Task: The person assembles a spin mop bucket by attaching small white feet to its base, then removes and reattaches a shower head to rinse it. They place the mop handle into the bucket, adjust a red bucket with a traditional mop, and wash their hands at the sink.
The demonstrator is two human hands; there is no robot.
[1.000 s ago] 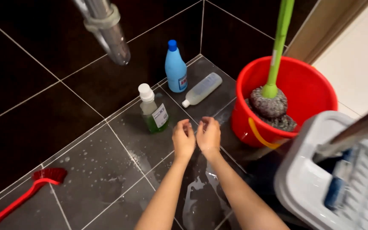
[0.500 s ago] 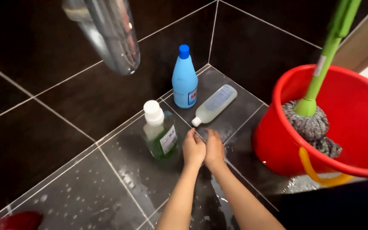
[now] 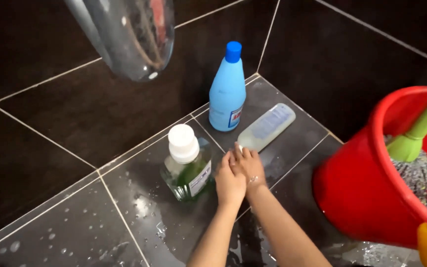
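Note:
My left hand (image 3: 229,183) and my right hand (image 3: 249,165) are pressed together over the wet dark floor tiles, wet and holding nothing that I can see. Just left of them stands a clear bottle of green liquid with a white cap (image 3: 187,168). A clear bottle (image 3: 267,127) lies on its side right beyond my fingertips. A blue bottle with a blue cap (image 3: 227,91) stands upright in the corner behind.
A red bucket (image 3: 357,188) with a green-handled mop (image 3: 416,143) in it stands at the right. A shiny metal fixture (image 3: 129,34) hangs overhead at the upper left. Dark tiled walls close the corner; the floor tiles (image 3: 139,212) are wet with droplets.
The view has moved closer to the corner and the bottles. My hands stay pressed together and have shifted slightly towards the lying clear bottle. The red brush at the lower left has left view.

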